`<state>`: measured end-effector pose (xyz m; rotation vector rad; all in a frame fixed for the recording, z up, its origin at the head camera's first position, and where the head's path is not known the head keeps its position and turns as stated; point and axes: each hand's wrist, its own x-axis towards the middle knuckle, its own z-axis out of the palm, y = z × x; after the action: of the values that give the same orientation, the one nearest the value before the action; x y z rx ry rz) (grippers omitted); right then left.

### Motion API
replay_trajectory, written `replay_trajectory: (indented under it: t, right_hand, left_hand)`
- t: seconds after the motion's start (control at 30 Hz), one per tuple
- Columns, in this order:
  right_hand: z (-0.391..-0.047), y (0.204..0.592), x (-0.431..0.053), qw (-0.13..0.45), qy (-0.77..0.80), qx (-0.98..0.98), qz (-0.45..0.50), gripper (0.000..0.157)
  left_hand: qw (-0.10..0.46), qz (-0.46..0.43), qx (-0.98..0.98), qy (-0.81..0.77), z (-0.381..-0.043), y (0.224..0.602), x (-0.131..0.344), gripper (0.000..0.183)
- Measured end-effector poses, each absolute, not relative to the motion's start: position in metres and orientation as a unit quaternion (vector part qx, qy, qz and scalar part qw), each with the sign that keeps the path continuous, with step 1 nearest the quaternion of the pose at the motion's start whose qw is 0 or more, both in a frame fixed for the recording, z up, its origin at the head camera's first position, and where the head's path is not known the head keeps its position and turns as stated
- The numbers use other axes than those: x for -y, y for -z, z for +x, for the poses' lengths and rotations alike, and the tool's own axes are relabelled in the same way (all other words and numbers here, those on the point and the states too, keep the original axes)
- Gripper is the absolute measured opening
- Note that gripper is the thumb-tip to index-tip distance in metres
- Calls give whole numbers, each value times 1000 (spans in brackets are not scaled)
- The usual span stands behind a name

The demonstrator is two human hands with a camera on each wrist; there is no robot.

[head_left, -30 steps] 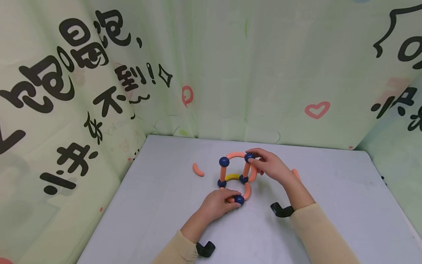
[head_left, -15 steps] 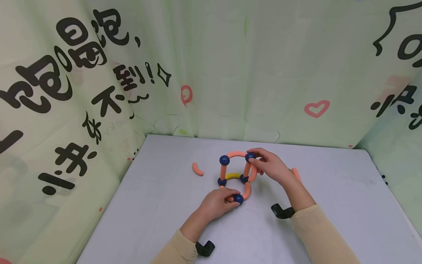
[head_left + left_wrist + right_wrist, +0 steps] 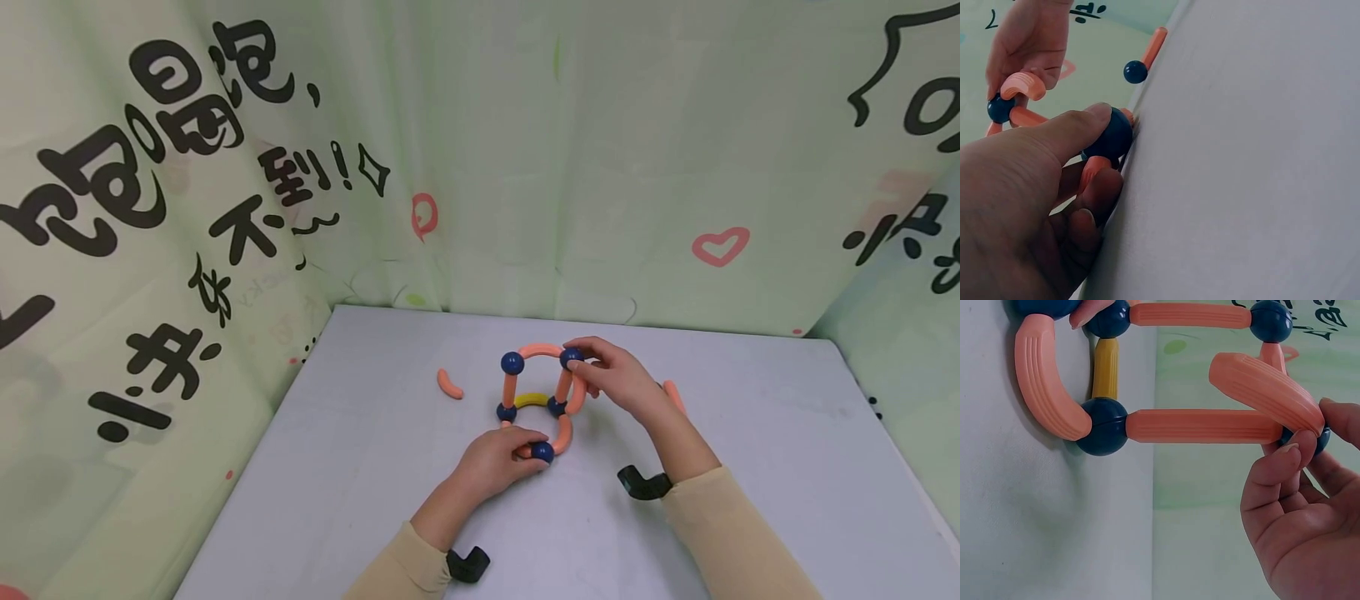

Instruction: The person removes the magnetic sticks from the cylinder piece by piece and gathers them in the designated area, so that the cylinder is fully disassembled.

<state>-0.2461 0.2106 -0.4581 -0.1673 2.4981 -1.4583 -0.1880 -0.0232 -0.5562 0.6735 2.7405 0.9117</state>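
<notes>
A frame of magnetic rods and balls stands on the table: straight orange rods [image 3: 1204, 426] rise from the lower blue balls, and a yellow curved rod [image 3: 532, 400] joins two of those balls. My left hand [image 3: 495, 460] pinches the front lower blue ball [image 3: 542, 452], its thumb on top in the left wrist view. At the upper right corner, my right hand [image 3: 617, 375] pinches the upper blue ball [image 3: 572, 358] together with the end of a curved orange rod [image 3: 1266, 390]. That rod's other end is free. My left fingers partly hide the base's front left.
One loose curved orange rod [image 3: 450, 384] lies left of the frame. Beyond my right wrist is another orange rod [image 3: 674, 395], partly covered; the left wrist view shows a blue ball [image 3: 1135, 71] at its end. A printed curtain [image 3: 495, 167] borders the white table [image 3: 337, 467].
Both hands keep their holds. The upper part of the frame and my right hand have shifted very slightly to the right.
</notes>
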Motion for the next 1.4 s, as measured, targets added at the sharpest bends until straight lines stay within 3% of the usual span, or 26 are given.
replay_trajectory:
  t: [1.4]
  right_hand:
    - [-234,468,-220,135,577,-805,-24,49]
  left_hand:
    - [57,239,-926,-286,-189,557,26,37]
